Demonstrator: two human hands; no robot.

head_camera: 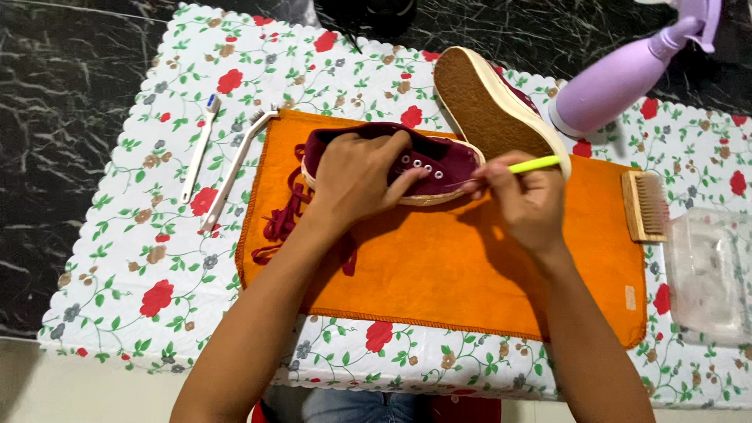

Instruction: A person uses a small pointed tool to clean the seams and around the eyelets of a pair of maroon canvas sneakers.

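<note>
Maroon shoe (pixel 439 160) on an orange cloth (pixel 470 274) — white tablecloth (pixel 149 258) with red flowers — lilac bottle (pixel 619 78).

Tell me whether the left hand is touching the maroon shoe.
Touching. The head view shows the left hand pressed flat on the maroon shoe, fingers draped over its top with no gap.

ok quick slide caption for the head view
Left hand steadies a maroon canvas shoe on an orange cloth; right hand holds a yellow-green handled tool.
</note>
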